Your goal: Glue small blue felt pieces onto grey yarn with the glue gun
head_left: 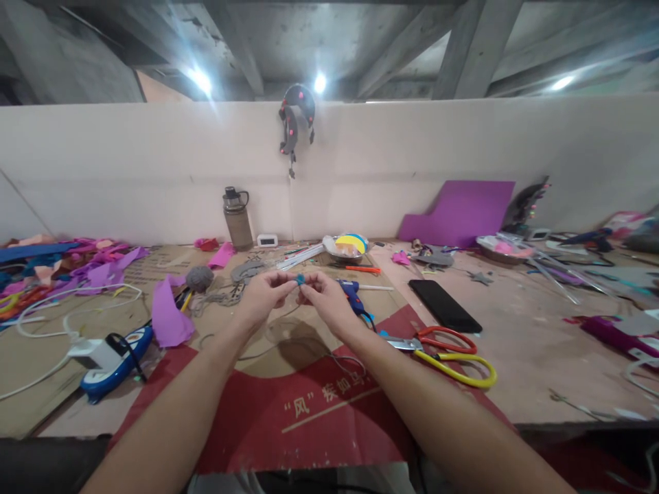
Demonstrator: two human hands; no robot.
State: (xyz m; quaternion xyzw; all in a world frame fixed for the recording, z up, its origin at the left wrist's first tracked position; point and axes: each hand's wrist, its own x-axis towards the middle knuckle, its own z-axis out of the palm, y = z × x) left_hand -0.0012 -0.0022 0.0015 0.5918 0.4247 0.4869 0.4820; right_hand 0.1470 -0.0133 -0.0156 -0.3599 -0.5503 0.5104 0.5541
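Above the middle of the cardboard, my left hand (266, 295) and my right hand (324, 296) meet fingertip to fingertip. Pinched between them is a small blue piece (300, 279), mostly covered by the fingers, so its exact kind does not show. Just past my right hand lies a blue glue gun (352, 295) with a white stick at its rear. Scissors (447, 350) with one red and one yellow handle rest beside my right forearm. A ball of grey yarn (200, 278) sits left of my left hand.
A black phone (445, 305) lies at right. Behind stand a bottle (237, 223) and a bowl (346, 256) of coloured pieces. A blue power strip (116, 363) with cables and a heap of felt-like scraps (97, 271) occupy the left. A purple sheet (463, 213) leans against the wall.
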